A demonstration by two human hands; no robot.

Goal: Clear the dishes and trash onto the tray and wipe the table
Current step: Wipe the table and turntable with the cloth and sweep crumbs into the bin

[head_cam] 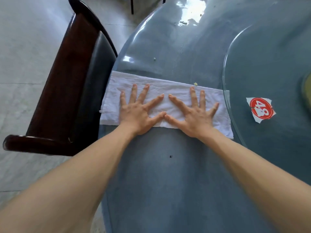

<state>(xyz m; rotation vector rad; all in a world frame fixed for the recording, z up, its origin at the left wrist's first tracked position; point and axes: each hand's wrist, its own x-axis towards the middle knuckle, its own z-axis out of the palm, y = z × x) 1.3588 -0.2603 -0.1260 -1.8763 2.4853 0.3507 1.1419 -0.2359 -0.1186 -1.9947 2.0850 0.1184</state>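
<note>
Hands lie flat and side by side on a white cloth (161, 105) spread across the near part of a blue-grey glass table (168, 174). The left hand (137, 113) and the right hand (193, 115) both have straight, splayed fingers pressed down on the fabric; neither curls round anything, and the two thumbs meet tip to tip in the middle. The cloth is a long folded strip, its left end reaching the table edge beside a dark wooden chair (70, 84), its right end slipping just under the rim of a raised glass turntable (269, 64). How far it runs beneath that rim is hard to tell through the glass.

On the turntable sits a torn white sticker with a red disc reading 48 (260, 109). At the far right edge a greenish shape (307, 95) is cut off by the frame and cannot be identified. A pale yellow crumb (195, 84) lies touching the far edge of the cloth, another small crumb (154, 59) lies farther off, and a dark speck (171, 156) sits between the forearms. Glare on the far side of the table hides some small scraps there. No tray shows within the frame.
</note>
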